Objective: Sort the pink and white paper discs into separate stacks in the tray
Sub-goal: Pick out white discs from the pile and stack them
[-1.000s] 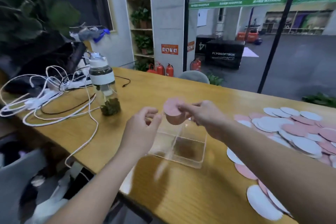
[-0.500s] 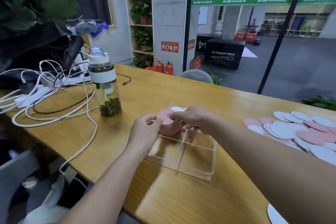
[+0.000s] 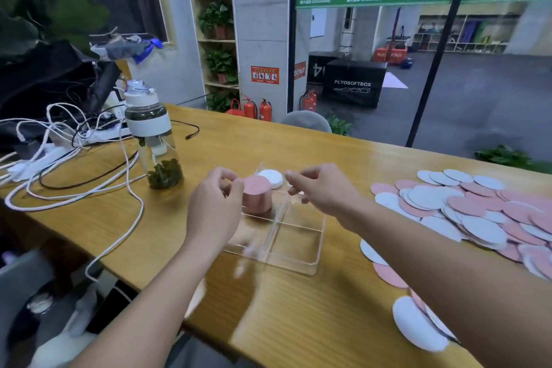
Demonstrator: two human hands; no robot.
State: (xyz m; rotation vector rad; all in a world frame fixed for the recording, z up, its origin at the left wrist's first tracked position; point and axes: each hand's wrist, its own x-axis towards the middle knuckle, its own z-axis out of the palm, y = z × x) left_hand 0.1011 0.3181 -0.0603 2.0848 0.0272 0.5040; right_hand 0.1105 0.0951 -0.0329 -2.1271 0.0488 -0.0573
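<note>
A clear divided tray (image 3: 298,251) lies on the wooden table. In its far left compartment stands a tall stack of pink discs (image 3: 257,194), and a lower stack of white discs (image 3: 271,178) sits just behind it. My left hand (image 3: 213,206) is at the pink stack's left side, with thumb and forefinger pinching its top rim. Just right of the stacks, above the tray's divider, my right hand (image 3: 318,188) hovers with loosely curled fingers and holds nothing. A loose heap of pink and white discs (image 3: 466,206) is spread over the table at the right.
A water bottle with green leaves inside (image 3: 155,140) stands left of the tray. White and black cables (image 3: 74,176) sprawl over the table's left end. More discs (image 3: 415,323) lie near the front edge under my right forearm.
Both hands brought the pink discs down onto the stack in the tray. My right hand has let go and drawn back to the right. The view has shifted down.
</note>
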